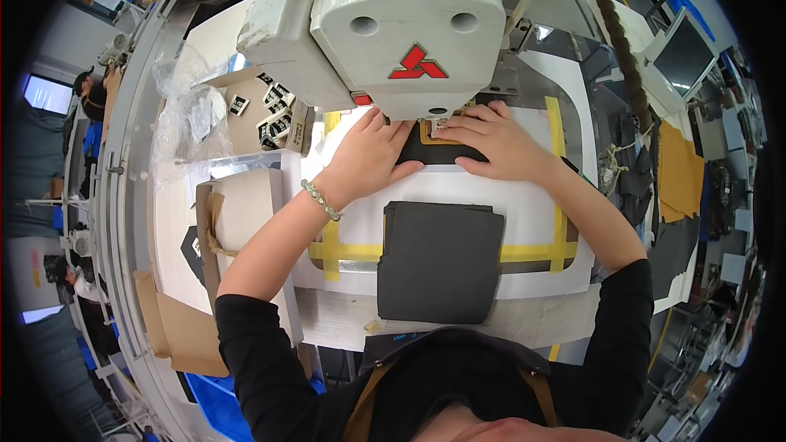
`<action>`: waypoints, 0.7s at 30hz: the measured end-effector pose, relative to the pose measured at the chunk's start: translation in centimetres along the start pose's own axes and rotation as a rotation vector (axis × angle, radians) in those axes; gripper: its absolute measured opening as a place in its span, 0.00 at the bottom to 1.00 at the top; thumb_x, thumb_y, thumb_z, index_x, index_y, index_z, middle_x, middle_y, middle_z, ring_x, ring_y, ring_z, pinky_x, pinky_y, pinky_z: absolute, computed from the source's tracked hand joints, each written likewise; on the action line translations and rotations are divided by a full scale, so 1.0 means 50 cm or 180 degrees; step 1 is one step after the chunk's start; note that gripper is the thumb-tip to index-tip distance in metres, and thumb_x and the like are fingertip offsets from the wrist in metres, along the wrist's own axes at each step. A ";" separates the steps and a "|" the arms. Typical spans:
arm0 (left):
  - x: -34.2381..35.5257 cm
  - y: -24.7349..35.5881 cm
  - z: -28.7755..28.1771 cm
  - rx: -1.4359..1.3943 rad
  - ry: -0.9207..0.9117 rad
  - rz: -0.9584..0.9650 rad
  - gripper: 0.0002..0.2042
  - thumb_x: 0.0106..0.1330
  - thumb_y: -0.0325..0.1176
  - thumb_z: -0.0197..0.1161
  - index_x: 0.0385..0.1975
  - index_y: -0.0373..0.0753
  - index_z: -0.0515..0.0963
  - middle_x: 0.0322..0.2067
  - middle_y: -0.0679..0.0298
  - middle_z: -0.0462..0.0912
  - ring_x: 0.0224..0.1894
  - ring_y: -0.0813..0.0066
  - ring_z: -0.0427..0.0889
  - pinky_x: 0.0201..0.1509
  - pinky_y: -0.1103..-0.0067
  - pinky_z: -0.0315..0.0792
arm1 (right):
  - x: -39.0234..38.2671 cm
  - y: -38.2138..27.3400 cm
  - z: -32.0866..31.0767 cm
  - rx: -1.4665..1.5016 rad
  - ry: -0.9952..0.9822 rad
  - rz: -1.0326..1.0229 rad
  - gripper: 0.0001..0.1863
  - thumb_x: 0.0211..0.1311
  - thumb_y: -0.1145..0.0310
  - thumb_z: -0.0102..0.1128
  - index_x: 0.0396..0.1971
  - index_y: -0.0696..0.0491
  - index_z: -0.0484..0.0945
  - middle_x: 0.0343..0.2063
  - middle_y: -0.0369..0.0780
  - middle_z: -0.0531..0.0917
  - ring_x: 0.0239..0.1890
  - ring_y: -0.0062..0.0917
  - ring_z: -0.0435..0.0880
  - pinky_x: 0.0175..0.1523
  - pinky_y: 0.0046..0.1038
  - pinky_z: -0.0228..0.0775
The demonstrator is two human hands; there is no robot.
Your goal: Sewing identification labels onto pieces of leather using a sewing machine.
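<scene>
Beneath the white head of an industrial sewing machine (409,29) lies a black flat piece of material (440,154). My left hand (366,151) rests flat along its left side, fingers reaching forward under the machine head. From the right, my right hand (499,143) lies over the piece with its fingers stretched toward a small yellow-edged frame (426,138). Something small and pale sits inside that frame, partly covered by my right fingertips. The tips of my left fingers are partly hidden by the machine. A stack of black pieces (440,262) lies nearer to me, between my forearms.
White sheeting edged with yellow tape (524,253) covers the work surface. At the left stand an open cardboard box (233,133) of small black labels, crumpled clear plastic (192,123) and a white box (255,209). Brown material (679,172) and black scraps lie at right.
</scene>
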State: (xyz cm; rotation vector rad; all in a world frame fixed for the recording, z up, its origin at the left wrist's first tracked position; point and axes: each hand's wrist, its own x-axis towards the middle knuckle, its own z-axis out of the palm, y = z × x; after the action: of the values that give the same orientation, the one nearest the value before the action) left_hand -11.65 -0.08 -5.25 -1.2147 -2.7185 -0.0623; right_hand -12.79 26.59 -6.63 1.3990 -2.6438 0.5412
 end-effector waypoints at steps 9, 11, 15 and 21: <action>0.000 0.002 0.002 0.0002 0.0082 0.0013 0.35 0.66 0.57 0.53 0.58 0.28 0.68 0.52 0.50 0.76 0.58 0.53 0.69 0.69 0.66 0.57 | 0.013 0.003 0.001 -0.0125 0.0090 -0.0126 0.22 0.56 0.57 0.62 0.52 0.44 0.77 0.55 0.33 0.77 0.53 0.28 0.72 0.57 0.35 0.55; -0.001 0.002 -0.001 -0.0014 0.0055 0.0007 0.35 0.66 0.57 0.53 0.58 0.28 0.68 0.52 0.50 0.76 0.58 0.53 0.69 0.69 0.65 0.57 | 0.016 0.000 0.003 -0.0161 0.0097 -0.0145 0.22 0.56 0.57 0.63 0.52 0.44 0.77 0.54 0.33 0.78 0.52 0.28 0.72 0.57 0.35 0.55; -0.007 0.002 0.000 -0.0057 -0.0115 -0.0078 0.35 0.66 0.57 0.54 0.58 0.28 0.68 0.51 0.51 0.77 0.58 0.54 0.70 0.69 0.65 0.57 | 0.016 -0.003 0.004 -0.0189 0.0048 -0.0143 0.22 0.56 0.58 0.63 0.52 0.45 0.76 0.55 0.33 0.78 0.54 0.28 0.72 0.57 0.36 0.55; -0.006 -0.001 0.004 -0.0040 -0.0005 -0.0030 0.35 0.66 0.57 0.54 0.60 0.28 0.67 0.51 0.52 0.77 0.58 0.55 0.71 0.69 0.65 0.58 | 0.006 0.006 0.001 0.0176 0.0183 -0.0038 0.22 0.56 0.59 0.62 0.52 0.46 0.76 0.55 0.33 0.78 0.55 0.27 0.73 0.58 0.35 0.55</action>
State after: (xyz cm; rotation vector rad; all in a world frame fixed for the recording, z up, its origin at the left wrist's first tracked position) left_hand -11.52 -0.29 -5.48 -1.2058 -2.7295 -0.0796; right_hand -13.20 26.48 -6.69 1.3911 -2.5931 0.6480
